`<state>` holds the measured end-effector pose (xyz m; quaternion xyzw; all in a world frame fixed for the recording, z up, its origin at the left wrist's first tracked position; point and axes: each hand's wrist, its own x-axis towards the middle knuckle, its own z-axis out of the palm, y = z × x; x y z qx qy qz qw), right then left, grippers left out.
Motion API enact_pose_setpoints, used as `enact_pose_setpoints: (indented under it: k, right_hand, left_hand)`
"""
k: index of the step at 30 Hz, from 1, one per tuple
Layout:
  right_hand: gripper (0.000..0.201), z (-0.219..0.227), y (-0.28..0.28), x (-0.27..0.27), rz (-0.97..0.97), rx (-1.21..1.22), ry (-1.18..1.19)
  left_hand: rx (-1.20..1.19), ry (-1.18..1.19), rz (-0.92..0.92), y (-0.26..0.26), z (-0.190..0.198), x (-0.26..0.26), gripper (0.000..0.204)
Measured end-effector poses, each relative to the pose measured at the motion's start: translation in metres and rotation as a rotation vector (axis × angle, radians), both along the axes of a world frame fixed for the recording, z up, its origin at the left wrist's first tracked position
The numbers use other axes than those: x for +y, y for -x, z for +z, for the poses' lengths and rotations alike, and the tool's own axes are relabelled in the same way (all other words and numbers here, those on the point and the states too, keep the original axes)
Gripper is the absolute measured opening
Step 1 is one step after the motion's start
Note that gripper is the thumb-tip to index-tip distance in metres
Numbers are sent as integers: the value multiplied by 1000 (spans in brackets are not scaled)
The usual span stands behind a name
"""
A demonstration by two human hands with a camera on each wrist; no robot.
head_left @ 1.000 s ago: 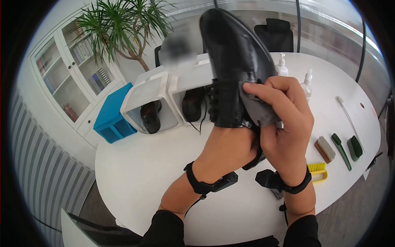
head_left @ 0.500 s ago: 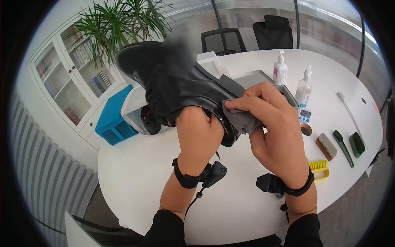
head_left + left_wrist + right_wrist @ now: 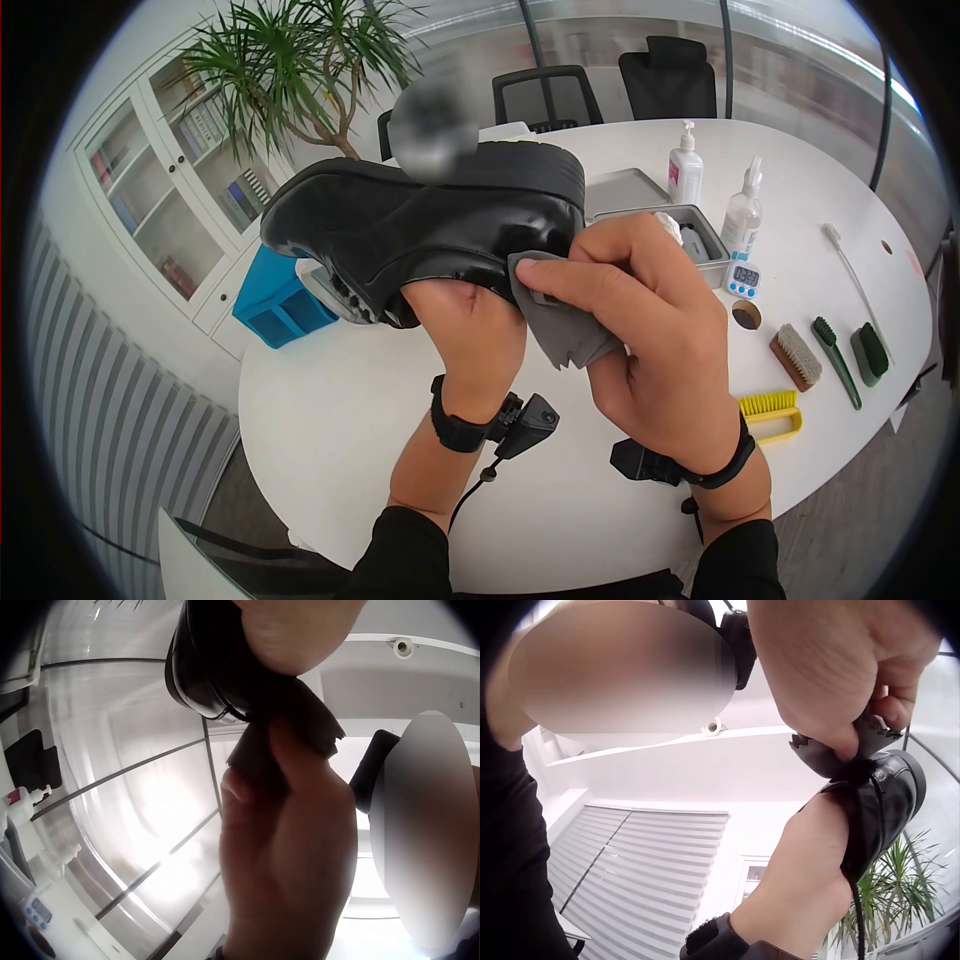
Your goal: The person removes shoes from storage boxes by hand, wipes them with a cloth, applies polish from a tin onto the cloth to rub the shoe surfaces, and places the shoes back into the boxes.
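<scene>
A glossy black lace-up shoe [image 3: 440,225] is held up over the table, toe to the left and sole upward. My left hand [image 3: 466,325] reaches into its opening from below and bears it; the fingers are hidden inside. At the heel end, my right hand [image 3: 660,345] pinches a folded grey cloth [image 3: 560,322] between thumb and fingers, its edge against the shoe's collar. In the left wrist view the cloth [image 3: 259,754] shows dark beside the shoe [image 3: 214,664]. The right wrist view shows a lace hanging down from the shoe [image 3: 889,799].
Behind the hands stand an open metal tin [image 3: 708,245], a pump bottle [image 3: 685,170], a spray bottle [image 3: 741,215] and a timer [image 3: 742,279]. Several brushes, including a yellow brush [image 3: 770,415] and a wooden brush [image 3: 796,357], lie at right. A blue box [image 3: 280,300] sits at left.
The shoe has turned from toe up and away to toe left, with its sole now upward. The right hand, still pinching the cloth, has moved from the shoe's side to the heel collar.
</scene>
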<state>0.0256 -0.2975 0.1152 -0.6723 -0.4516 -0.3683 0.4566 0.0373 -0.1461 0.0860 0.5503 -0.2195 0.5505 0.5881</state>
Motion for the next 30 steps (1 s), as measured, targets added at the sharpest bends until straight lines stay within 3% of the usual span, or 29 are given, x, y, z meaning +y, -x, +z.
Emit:
enact_pose_setpoints:
  k: [4,6,10,12,13,15,19,21,22,24,25,28,29,30]
  right_hand:
    - [56,1,0,-1,-4,-13,-3]
    - [56,0,-2,-2,-45,-31,-11]
    - [56,2,-7,-5,-210,-128,-73]
    - [55,0,-16,-6,-246,-146,-94]
    - [54,-1,-20,-5,-236,-166,-142]
    - [54,-2,-21,-5,-216,-163,-184]
    - [58,0,-3,2,-147,-176,-112]
    - [58,-1,4,4,-88,-167,-75]
    - [57,-2,6,5,-74,-155,-56]
    - [57,1,5,2,-80,-154,-56]
    - [57,3,2,-1,-87,-156,-56]
    - [56,2,-12,-6,-179,-155,-113]
    - [55,0,-20,-7,-172,-166,-144]
    - [55,0,-20,-6,-172,-167,-143]
  left_hand:
    - [-30,29,54,-8,-7,2,29]
    - [-17,-183,272,-11,-14,11,39]
    - [15,-217,241,-9,-16,6,50]
    - [-75,-213,93,-8,-17,3,55]
    - [-76,-211,94,-8,-17,6,55]
    - [-166,-479,242,-10,-15,13,56]
    - [-178,-375,238,-3,-8,-4,33]
    - [-42,-115,-154,5,-10,-12,33]
    - [-40,-115,-152,4,-12,-8,33]
    - [9,-398,43,0,-15,1,38]
    - [-102,-356,-4,1,-12,-4,34]
    - [-66,-290,37,2,-5,-11,31]
    - [-91,-589,234,-2,-11,3,58]
    - [-91,-588,234,-2,-10,5,58]
